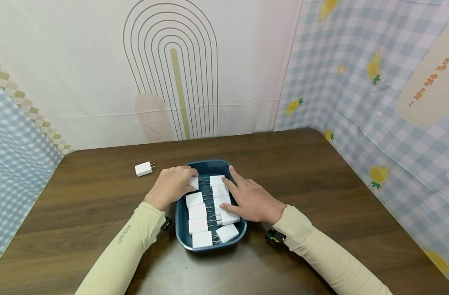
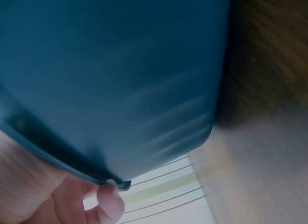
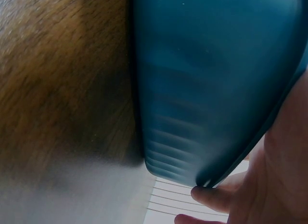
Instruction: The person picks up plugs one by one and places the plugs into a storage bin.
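A dark blue tray (image 1: 212, 248) holds several white charger plugs in two columns, their metal prongs toward the middle. At the tray's far left corner, my left hand (image 1: 172, 185) holds a white charger plug (image 1: 193, 183) between thumb and fingers. My right hand (image 1: 255, 200) reaches over the tray's right rim, its fingers spread and touching plugs in the right column (image 1: 220, 191). In the left wrist view, the tray's outer wall (image 2: 120, 89) hides the plugs, and the thumb or a fingertip shows at the rim. The right wrist view likewise shows the tray's side, with fingers at its rim.
One more white charger plug (image 1: 143, 169) lies on the brown wooden table (image 1: 302, 172), left of the tray, its prongs pointing right. Patterned cloth (image 1: 246, 61) hangs behind the table, and checked cloth (image 1: 357, 102) hangs along the right side.
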The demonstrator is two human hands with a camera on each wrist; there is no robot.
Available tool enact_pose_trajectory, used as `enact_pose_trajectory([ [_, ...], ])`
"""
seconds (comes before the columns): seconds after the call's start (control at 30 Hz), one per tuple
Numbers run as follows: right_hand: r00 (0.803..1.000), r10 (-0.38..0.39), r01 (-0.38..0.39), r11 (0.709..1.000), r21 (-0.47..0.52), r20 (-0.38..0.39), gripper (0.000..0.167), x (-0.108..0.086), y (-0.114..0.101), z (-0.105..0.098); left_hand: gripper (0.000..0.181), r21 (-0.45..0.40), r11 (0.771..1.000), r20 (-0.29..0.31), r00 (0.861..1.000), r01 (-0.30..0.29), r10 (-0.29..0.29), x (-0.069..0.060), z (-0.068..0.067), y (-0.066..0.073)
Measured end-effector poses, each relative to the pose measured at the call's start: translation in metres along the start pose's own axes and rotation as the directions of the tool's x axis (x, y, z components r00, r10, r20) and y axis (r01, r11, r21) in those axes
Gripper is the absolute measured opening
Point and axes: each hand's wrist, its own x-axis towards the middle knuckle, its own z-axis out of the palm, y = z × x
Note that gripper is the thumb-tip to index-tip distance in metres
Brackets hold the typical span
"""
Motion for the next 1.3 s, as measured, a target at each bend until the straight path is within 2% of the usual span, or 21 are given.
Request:
enact_pose_trajectory([
  [0.37, 1.000, 0.005, -0.005, 1.000, 0.002, -0.003, 0.084, 0.0001, 0.0001, -0.0001, 0.035, 0.002, 1.000, 0.090, 0.996, 0.022, -0.022, 0.0024, -0.0003, 0.0019],
  [0.8, 1.000, 0.016, -0.016, 1.000, 0.008, 0.008, 0.084, -0.0002, -0.0009, -0.0006, 0.033, -0.027, 0.999, 0.145, 0.989, 0.041, -0.037, 0.0009, 0.0001, 0.0022],
  [1.3, 1.000, 0.019, -0.019, 1.000, 0.011, 0.009, 0.085, -0.0003, -0.0013, -0.0005, 0.026, -0.078, 0.995, 0.143, 0.989, 0.056, -0.045, -0.0028, -0.0008, 0.0030],
])
